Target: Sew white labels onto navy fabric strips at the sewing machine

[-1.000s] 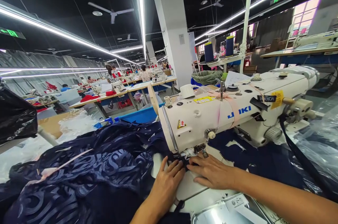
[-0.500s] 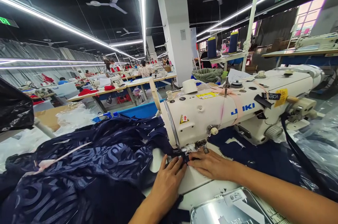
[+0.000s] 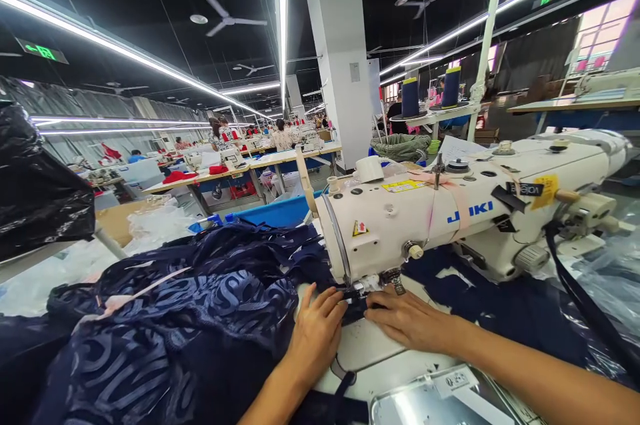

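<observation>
Both hands are at the front end of a white sewing machine (image 3: 390,218), close to its presser foot (image 3: 367,286). Dark navy fabric (image 3: 356,310) runs under the foot between them. My left hand (image 3: 316,321) lies left of the foot, fingers stretched forward and slightly apart on the fabric's edge. On the other side, my right hand (image 3: 413,319) has its thumb and fingers pressed together on the fabric, right below the needle area. The fabric under the fingertips is partly hidden. A large heap of navy patterned fabric (image 3: 225,301) spreads to the left.
A metal plate (image 3: 420,405) is set in the table near me. Navy thread cones (image 3: 410,98) stand behind the machine. More navy cloth (image 3: 505,305) and clear plastic (image 3: 600,278) lie at right. A black plastic bag (image 3: 45,185) hangs at left. People work at far tables.
The whole view has shifted, so the scene sits further right and lower. My left hand has moved slightly left, away from the presser foot. My right hand stays beside the foot.
</observation>
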A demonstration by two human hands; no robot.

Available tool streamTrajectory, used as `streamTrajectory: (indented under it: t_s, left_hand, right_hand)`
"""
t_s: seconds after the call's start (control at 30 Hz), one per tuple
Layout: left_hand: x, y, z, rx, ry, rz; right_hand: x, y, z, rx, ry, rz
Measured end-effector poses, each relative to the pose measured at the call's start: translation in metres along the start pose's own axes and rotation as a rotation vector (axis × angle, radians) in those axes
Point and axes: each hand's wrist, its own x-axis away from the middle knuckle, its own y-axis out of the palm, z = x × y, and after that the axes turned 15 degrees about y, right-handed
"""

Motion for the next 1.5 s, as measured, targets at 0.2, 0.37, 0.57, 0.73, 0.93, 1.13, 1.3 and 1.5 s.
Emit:
streamTrajectory:
  t_s: [0.2,0.37,0.57,0.73,0.93,1.13,1.3,1.5]
  left_hand:
    - [-0.001,0.002,0.006,0.077,0.055,-0.190]
    - [0.000,0.003,0.005,0.059,0.063,-0.275]
    - [0.002,0.005,0.004,0.017,0.081,-0.324]
    - [0.000,0.002,0.008,-0.037,0.091,-0.436]
    - [-0.006,0.000,0.002,-0.040,0.042,-0.501]
    - [-0.011,-0.001,-0.003,0.030,-0.045,-0.493]
    - [-0.014,-0.004,-0.005,0.045,-0.049,-0.378]
    - [-0.012,0.004,0.011,-0.294,-0.110,-0.217]
  right_hand:
    - [0.000,0.001,0.001,-0.010,0.010,0.000]
    - [-0.001,0.003,0.005,0.010,0.003,-0.006]
    - [-0.001,0.004,0.006,0.023,-0.002,0.001]
    - [-0.002,0.003,0.003,0.042,-0.005,-0.003]
    - [-0.003,0.006,0.004,0.045,0.036,-0.021]
    - [-0.005,0.006,0.008,-0.080,0.138,-0.091]
    - [-0.009,0.006,0.011,-0.126,0.217,-0.103]
    - [-0.014,0.011,0.009,0.037,0.290,0.015]
